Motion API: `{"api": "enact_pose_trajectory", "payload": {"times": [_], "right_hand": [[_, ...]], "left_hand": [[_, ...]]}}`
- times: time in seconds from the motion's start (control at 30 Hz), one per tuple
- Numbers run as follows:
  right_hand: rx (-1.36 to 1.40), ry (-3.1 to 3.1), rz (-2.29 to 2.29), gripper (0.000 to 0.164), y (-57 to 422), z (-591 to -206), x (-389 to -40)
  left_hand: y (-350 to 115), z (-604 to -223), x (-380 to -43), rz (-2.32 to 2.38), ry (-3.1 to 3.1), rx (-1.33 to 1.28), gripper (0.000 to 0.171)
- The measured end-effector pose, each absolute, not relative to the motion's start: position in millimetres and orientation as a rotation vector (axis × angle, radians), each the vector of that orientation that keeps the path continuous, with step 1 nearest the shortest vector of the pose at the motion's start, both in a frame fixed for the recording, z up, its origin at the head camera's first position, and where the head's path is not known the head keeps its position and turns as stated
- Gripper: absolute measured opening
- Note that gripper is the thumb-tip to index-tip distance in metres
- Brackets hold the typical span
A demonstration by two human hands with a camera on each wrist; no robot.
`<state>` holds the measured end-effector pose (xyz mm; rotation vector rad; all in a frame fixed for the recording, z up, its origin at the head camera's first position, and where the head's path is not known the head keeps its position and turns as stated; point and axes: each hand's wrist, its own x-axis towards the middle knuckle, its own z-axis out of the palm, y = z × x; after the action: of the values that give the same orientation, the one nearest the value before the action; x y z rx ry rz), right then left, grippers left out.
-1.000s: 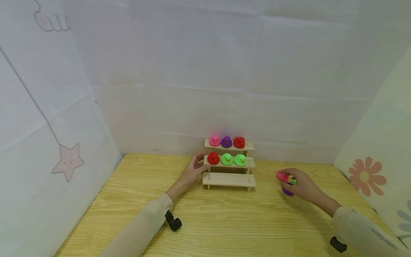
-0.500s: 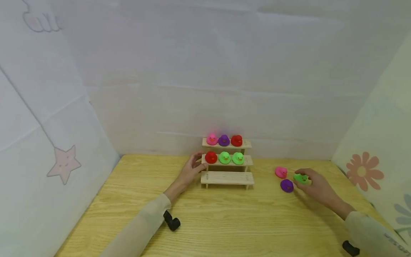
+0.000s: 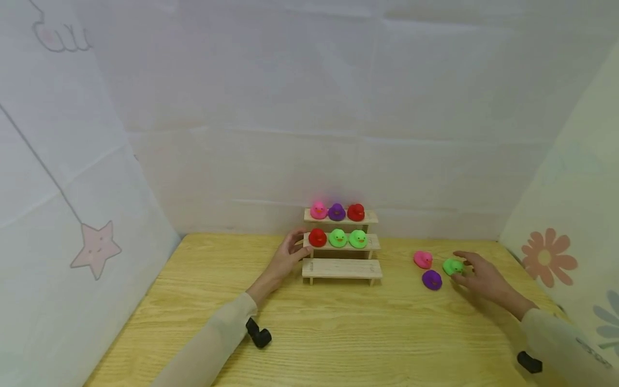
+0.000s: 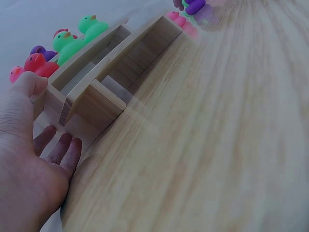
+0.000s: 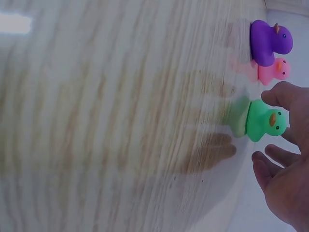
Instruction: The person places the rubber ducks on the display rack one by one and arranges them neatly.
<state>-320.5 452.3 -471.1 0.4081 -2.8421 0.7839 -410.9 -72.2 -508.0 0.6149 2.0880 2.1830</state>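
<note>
My left hand (image 3: 288, 253) holds the left end of a small three-tier wooden display stand (image 3: 342, 267), its thumb at the end of the middle step and its fingers behind. In the left wrist view the thumb (image 4: 34, 86) lies beside a red rubber duck (image 4: 39, 65). On the right, my right hand (image 3: 485, 278) is around a green rubber duck (image 3: 452, 266) on the table, thumb and fingers spread apart. The right wrist view has a gap between the fingertips and that green duck (image 5: 266, 120). Beside it sit a pink duck (image 3: 423, 259) and a purple duck (image 3: 432, 280).
On the stand's top step are a pink duck (image 3: 318, 210), a purple duck (image 3: 337, 212) and a red duck (image 3: 356, 212). The middle step bears the red duck and two green ducks (image 3: 358, 239). The lowest step is bare. White sheeting (image 3: 309, 107) walls the wooden table (image 3: 309, 333).
My right hand moved right from above the pink and purple ducks to the green duck, then its fingers spread wider around it. My left hand keeps its place at the stand.
</note>
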Motion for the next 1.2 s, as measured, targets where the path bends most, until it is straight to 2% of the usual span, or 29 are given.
{"api": "enact_pose_trajectory", "payload": {"times": [0.2,0.6,0.87,1.2], "right_hand": [[0.400,-2.885,0.802,0.069,457.9,-479.3,-330.8],[0.365,-2.897,0.791,0.060,456.7,-482.4,-335.3],[0.338,-2.896,0.794,0.058,454.6,-480.2,-334.9],[0.326,-2.899,0.753,0.059,452.5,-477.6,-333.3]], "left_hand": [[-72.1,-509.4,-410.2,2.181,2.107,0.619,0.063],[-72.0,-507.0,-412.5,2.144,2.092,0.617,0.067],[-74.5,-483.0,-394.1,2.124,2.082,0.624,0.067],[-74.7,-480.9,-391.1,2.130,2.066,0.623,0.067]]}}
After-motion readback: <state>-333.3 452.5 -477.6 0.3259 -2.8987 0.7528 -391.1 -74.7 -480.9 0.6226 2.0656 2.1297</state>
